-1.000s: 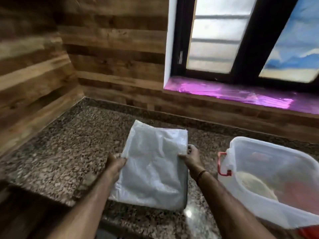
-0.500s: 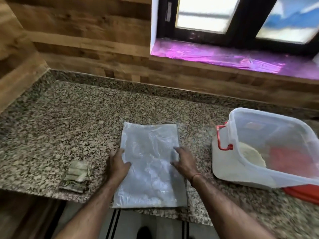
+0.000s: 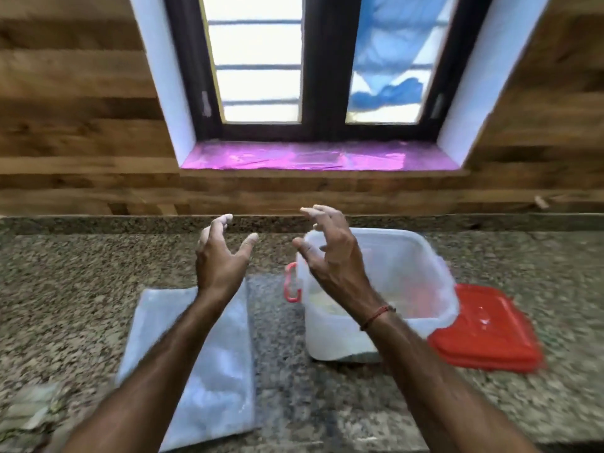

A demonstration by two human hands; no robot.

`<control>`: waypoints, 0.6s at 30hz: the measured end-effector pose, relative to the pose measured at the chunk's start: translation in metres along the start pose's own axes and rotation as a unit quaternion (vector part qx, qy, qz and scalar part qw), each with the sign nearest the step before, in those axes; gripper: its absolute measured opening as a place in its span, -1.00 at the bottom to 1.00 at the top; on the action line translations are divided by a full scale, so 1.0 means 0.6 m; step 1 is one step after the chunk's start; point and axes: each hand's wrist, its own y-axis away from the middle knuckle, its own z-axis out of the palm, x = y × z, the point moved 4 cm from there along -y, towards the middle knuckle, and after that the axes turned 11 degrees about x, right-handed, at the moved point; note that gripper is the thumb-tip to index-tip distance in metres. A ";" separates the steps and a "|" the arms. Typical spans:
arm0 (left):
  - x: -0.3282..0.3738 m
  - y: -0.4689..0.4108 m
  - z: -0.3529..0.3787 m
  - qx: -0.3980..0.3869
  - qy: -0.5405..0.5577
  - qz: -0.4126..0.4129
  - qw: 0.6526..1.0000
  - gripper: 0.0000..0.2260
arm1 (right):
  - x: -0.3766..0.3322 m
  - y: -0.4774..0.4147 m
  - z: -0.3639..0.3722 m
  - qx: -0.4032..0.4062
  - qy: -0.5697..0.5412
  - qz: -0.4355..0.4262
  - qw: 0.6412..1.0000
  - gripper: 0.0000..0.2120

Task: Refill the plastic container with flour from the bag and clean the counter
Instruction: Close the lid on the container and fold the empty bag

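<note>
The flattened, folded plastic flour bag (image 3: 209, 374) lies on the granite counter (image 3: 81, 289), partly under my left forearm. To its right stands the clear plastic container (image 3: 402, 273) with a red side handle (image 3: 291, 284) and flour in its bottom. My left hand (image 3: 220, 256) and my right hand (image 3: 330, 253) are both raised above the counter with fingers spread and curled, dusted white, holding nothing. The right hand is in front of the container's left rim.
A red lid (image 3: 487, 331) lies on the counter against the container's right side. A small crumpled scrap (image 3: 29, 410) sits at the counter's front left. A wood-panelled wall and a window with a pink sill (image 3: 320, 156) rise behind the counter.
Both hands have lifted off the flattened bag and risen into the air with fingers spread. The bag stays flat on the counter. The camera has tilted up toward the window.
</note>
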 end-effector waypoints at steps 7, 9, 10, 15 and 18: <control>0.227 0.190 0.209 -0.090 -0.019 0.096 0.991 -0.42 | 0.226 -0.017 -0.304 0.074 0.097 0.088 0.989 -0.52; 0.270 0.240 0.268 -0.138 -0.030 0.084 0.986 -0.33 | 0.300 -0.002 -0.371 0.071 0.148 0.151 0.975 -0.47; 0.283 0.260 0.293 -0.165 -0.043 0.074 0.983 -0.29 | 0.335 0.009 -0.395 0.059 0.176 0.180 0.966 -0.45; 0.299 0.334 0.393 -0.265 -0.105 0.056 0.957 -0.15 | 0.497 0.106 -0.464 -0.072 0.286 0.348 0.890 -0.19; 0.302 0.351 0.409 -0.258 -0.143 0.073 0.953 -0.21 | 0.568 0.161 -0.482 -0.124 0.321 0.439 0.830 0.07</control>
